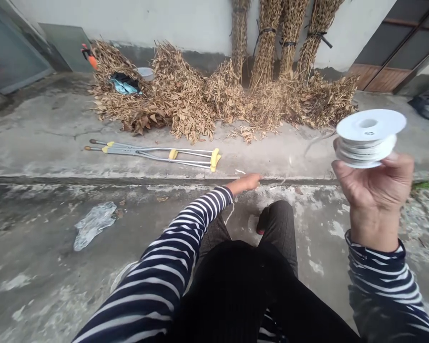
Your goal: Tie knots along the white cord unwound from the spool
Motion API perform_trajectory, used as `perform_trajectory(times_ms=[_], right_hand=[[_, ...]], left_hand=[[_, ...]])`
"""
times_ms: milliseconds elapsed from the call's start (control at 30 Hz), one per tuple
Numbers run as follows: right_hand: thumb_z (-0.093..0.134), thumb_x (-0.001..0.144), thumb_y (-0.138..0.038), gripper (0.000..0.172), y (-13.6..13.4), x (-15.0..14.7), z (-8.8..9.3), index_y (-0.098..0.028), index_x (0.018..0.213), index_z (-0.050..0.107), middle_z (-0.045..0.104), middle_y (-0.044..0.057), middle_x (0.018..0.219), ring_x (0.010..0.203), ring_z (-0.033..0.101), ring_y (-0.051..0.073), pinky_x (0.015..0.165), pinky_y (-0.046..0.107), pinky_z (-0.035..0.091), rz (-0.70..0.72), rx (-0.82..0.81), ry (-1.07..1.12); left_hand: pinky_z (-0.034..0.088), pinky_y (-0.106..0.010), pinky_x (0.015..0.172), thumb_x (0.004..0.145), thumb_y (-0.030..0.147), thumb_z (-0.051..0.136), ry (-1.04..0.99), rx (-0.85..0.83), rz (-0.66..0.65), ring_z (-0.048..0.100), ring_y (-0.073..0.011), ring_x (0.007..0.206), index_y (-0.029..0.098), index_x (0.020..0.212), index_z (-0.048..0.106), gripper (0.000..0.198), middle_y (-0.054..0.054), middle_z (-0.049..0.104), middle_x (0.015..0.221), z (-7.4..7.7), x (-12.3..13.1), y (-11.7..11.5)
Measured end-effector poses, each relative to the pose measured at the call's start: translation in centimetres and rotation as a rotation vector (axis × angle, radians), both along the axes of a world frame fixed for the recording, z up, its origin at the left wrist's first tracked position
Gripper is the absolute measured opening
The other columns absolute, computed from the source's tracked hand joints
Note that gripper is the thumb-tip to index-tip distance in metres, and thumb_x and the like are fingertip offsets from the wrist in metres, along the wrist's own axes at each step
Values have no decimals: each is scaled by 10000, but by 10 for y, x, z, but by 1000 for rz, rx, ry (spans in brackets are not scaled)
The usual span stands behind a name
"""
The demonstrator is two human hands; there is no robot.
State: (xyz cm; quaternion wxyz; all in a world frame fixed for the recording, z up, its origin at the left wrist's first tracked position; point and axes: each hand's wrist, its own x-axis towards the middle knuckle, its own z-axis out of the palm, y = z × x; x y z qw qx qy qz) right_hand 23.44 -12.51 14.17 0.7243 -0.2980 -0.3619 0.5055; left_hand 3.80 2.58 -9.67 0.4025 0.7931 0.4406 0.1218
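Observation:
A white spool point(371, 138) wound with white cord is held up at the right by my right hand point(377, 183), its fingers and thumb wrapped round the lower part. Lower and near the middle, my left hand point(248, 182) is closed over the step edge, knuckles upward. A thin white cord point(230, 213) dangles below the left wrist, and a faint strand shows between the hand and the spool side. The grip of the left fingers on the cord is mostly hidden.
Dried plant stalks point(186, 90) lie heaped along the wall, with tied bundles point(268, 43) leaning upright. A pair of crutches point(157, 155) rests on the raised concrete step point(50, 166). Clear plastic point(95, 226) lies on the lower ground at left.

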Motion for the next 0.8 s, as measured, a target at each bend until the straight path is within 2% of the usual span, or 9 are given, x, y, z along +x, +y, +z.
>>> perform_trajectory(times_ms=[67,133,233,333,400,500,600,700,800], right_hand=[[713,565,-137,699,7,-1,-11,-360,1224,646,754,-23,1126,846,730,157,604,222,653,64,-20,-6],[743,598,-157,666,16,1,-25,-345,1227,631,759,-30,1082,837,727,146,619,217,653,141,-74,-22],[765,651,-186,568,29,0,-46,-326,1185,631,758,-46,1010,871,731,150,658,239,668,235,-164,-59],[773,675,-205,530,39,-6,-58,-316,1174,632,752,-40,1023,912,732,167,695,280,685,268,-196,-76],[783,680,-209,536,43,-11,-58,-315,1183,631,750,-32,1032,928,731,180,708,295,690,261,-192,-73],[792,695,-214,521,48,-13,-53,-320,1179,633,749,-24,1046,973,726,197,728,304,692,238,-176,-82],[792,692,-211,507,53,-10,-52,-328,1161,635,749,-27,1070,1023,718,203,729,295,689,224,-173,-99],[770,685,-217,454,57,-2,-60,-315,1109,642,751,-28,1067,1033,716,194,722,279,681,200,-204,-117],[732,689,-245,359,57,9,-68,-294,1036,652,755,-26,1039,1024,722,181,721,273,670,166,-237,-140]], left_hand=[[547,-444,1028,950,221,672,8,-49,36,685,-268,1128,112,1189,710,265,-149,713,1222,-13,7,-11],[537,-404,1034,957,165,609,-20,-77,87,696,-272,1137,89,1208,717,284,-163,739,1205,-14,6,-16],[589,-323,887,994,231,543,-353,-138,188,704,-241,1126,99,1333,660,382,-170,718,1295,7,4,-23],[589,-267,730,913,316,685,-819,-234,204,710,-234,1072,120,1314,675,446,-169,717,1282,34,15,-38],[571,-245,685,832,359,781,-938,-292,174,712,-214,992,118,1214,724,455,-146,752,1160,46,26,-53],[545,-240,650,773,433,830,-953,-411,123,699,-178,849,87,1027,763,434,-115,767,930,50,37,-77],[523,-237,629,760,487,833,-938,-478,67,685,-154,770,80,908,759,439,-107,760,850,48,34,-95],[529,-249,630,773,531,817,-901,-545,-3,699,-156,739,85,847,739,459,-108,752,822,48,13,-100],[521,-232,590,784,519,813,-770,-589,-33,723,-177,782,92,844,738,438,-125,760,865,45,-24,-91]])
